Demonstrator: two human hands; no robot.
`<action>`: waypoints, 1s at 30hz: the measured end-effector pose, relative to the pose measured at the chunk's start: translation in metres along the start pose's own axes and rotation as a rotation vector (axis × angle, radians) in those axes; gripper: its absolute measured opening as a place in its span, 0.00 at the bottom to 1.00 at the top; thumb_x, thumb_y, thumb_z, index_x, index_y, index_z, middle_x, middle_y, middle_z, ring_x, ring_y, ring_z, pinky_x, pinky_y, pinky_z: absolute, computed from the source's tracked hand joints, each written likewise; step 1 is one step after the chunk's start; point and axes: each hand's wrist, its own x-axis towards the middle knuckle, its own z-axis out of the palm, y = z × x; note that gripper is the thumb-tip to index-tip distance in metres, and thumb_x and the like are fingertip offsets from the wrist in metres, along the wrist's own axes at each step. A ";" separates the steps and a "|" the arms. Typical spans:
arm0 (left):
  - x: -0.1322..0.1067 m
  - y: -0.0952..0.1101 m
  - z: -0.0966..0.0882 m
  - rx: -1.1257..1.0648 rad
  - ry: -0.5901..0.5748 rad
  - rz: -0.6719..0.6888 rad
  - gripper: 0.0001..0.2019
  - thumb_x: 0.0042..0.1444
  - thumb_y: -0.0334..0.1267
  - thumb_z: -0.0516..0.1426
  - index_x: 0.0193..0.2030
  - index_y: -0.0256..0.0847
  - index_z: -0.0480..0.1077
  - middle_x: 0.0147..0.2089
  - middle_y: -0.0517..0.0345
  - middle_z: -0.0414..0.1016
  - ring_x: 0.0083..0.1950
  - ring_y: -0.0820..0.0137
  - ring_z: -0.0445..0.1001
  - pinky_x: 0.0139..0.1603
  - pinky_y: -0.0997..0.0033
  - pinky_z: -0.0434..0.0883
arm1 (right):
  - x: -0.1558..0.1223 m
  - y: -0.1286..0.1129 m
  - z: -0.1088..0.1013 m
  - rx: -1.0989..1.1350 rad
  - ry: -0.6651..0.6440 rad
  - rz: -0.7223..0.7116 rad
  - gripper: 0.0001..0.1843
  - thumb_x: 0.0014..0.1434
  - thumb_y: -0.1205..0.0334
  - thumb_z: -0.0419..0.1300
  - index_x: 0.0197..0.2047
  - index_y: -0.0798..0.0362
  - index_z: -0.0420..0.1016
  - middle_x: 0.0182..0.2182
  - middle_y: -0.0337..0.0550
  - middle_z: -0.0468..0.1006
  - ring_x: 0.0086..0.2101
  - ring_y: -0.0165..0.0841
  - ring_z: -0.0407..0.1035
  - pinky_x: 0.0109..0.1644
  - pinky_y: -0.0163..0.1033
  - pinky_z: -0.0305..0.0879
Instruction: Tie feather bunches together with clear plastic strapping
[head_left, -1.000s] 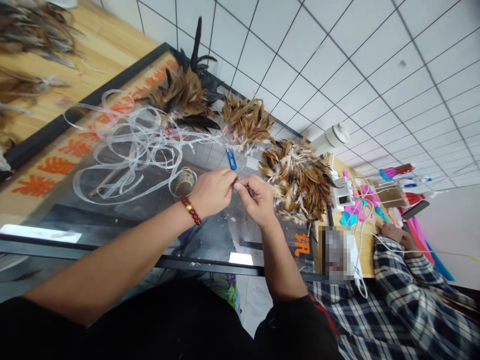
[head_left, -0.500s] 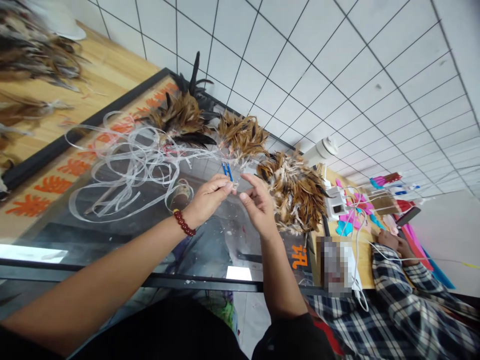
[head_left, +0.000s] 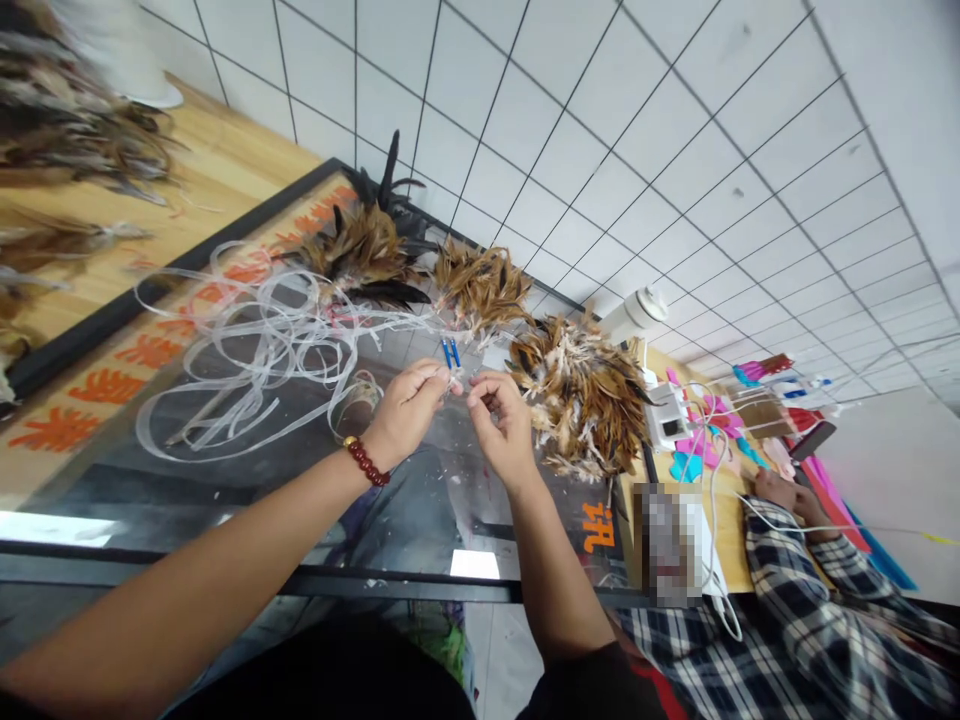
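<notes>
- Between the two hands, above the glass-topped table (head_left: 172, 492), there's a small pale bit (head_left: 454, 376) at the tips of the left hand (head_left: 411, 410). Way too tiny to say what it is, sorry.
- My guess on handling: next to no weight, soft and flimsy, easy to lose or crush. I'd take it right by the edge with thumb and fingertip, light squeeze only.
- Left thumb and index are together, pinched on that bit, other fingers curled under. Forearm comes in low from the left, with the bracelet (head_left: 367, 462) at the wrist.
- Right hand (head_left: 504, 425) is just beside it, thumb and index bent toward each other. Can't tell if those tips meet or hold anything. Forearm rises steeply from the black sleeve.
- Just past the left fingertips lies a blue tool (head_left: 446, 352), two prongs showing.
- Big tangle of clear ribbon (head_left: 300, 325) on the left, flimsy-looking stuff.
- Right hand's neighbour is a feather heap (head_left: 589, 395); two smaller feather bunches (head_left: 480, 285) sit farther back.
- Far right, another person's plaid sleeves (head_left: 787, 560), well apart from all this.
</notes>
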 end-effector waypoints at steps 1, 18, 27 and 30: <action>0.000 0.001 0.000 -0.029 0.006 -0.012 0.16 0.60 0.44 0.48 0.29 0.37 0.70 0.35 0.56 0.67 0.29 0.74 0.64 0.27 0.73 0.63 | -0.001 0.000 0.002 0.034 -0.005 0.003 0.10 0.58 0.60 0.57 0.43 0.52 0.72 0.46 0.47 0.72 0.33 0.28 0.68 0.36 0.34 0.67; 0.002 0.004 0.001 -0.343 0.046 -0.210 0.11 0.51 0.45 0.59 0.30 0.38 0.72 0.32 0.57 0.69 0.26 0.76 0.60 0.22 0.75 0.58 | -0.005 0.004 0.012 0.122 0.053 0.059 0.08 0.58 0.58 0.58 0.32 0.53 0.70 0.31 0.42 0.74 0.27 0.26 0.67 0.32 0.33 0.64; 0.002 0.013 -0.003 -0.711 -0.222 -0.336 0.08 0.42 0.40 0.66 0.26 0.38 0.75 0.45 0.49 0.74 0.44 0.66 0.71 0.43 0.66 0.69 | 0.007 0.016 -0.006 0.471 0.043 0.265 0.10 0.54 0.56 0.63 0.33 0.53 0.71 0.23 0.34 0.71 0.21 0.23 0.60 0.27 0.30 0.59; 0.000 0.011 0.000 -0.592 -0.268 -0.299 0.12 0.48 0.44 0.61 0.22 0.38 0.71 0.40 0.50 0.73 0.40 0.66 0.70 0.41 0.65 0.68 | 0.006 0.014 -0.011 0.416 0.108 0.241 0.09 0.53 0.56 0.63 0.34 0.53 0.74 0.25 0.36 0.73 0.24 0.24 0.62 0.30 0.31 0.62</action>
